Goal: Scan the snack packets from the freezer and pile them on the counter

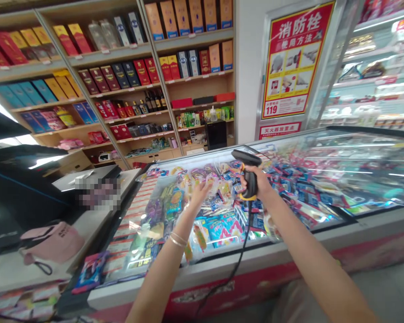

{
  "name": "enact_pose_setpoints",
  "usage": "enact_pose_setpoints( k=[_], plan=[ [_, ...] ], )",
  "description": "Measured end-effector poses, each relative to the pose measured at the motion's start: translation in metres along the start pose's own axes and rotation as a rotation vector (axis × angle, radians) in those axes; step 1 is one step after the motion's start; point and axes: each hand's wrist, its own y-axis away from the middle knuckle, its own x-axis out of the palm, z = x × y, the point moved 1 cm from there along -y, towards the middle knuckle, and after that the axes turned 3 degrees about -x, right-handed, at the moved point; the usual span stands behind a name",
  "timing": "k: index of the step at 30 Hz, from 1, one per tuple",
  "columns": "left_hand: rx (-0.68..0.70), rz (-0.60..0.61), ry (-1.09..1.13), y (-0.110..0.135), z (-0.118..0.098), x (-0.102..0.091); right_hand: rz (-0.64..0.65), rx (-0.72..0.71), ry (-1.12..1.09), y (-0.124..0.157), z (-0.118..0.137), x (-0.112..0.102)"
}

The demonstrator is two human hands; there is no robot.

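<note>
Right hand (261, 183) is clamped around the grip of a black barcode scanner (247, 168), head pointing left and slightly down over the back edge of the freezer (289, 251). The scanner's cable (238, 262) hangs down across the glass and over the front rim. Left hand (199, 194) is empty, fingers loosely spread, just left of the scanner above the ice-cream packets (222, 224); cannot tell whether it touches the glass or whether the lid under it is slid aside. Bracelets (177, 238) on the left wrist.

Progress as visible: scanner is up and aimed, but neither hand holds a packet and none lies outside the freezer, so picking one and reading it looks not yet done.

Around: pink cap (54, 242) on the counter (6, 269) off the freezer's left end, boxed goods on shelves (121, 89) behind, red poster (296, 58) at the freezer's back right.
</note>
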Motion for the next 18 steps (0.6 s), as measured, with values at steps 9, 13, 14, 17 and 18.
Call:
enact_pose_setpoints(
  k=[9, 13, 14, 17, 18],
  plan=[
    [0.212, 0.0, -0.355, 0.01, -0.008, 0.052, -0.406, -0.066, -0.058, 0.032, 0.023, -0.152],
    [0.277, 0.134, -0.377, 0.008, 0.002, 0.054, -0.465, -0.062, -0.086, 0.035, 0.017, -0.181],
    [0.291, 0.145, -0.398, 0.009, 0.003, 0.054, -0.464, -0.051, -0.084, 0.034, 0.016, -0.183],
    [0.305, 0.151, -0.443, 0.011, 0.002, 0.054, -0.472, -0.025, -0.051, 0.034, 0.015, -0.182],
    [0.308, 0.15, -0.447, 0.012, 0.001, 0.054, -0.482, -0.027, -0.04, 0.033, 0.015, -0.181]
  ],
)
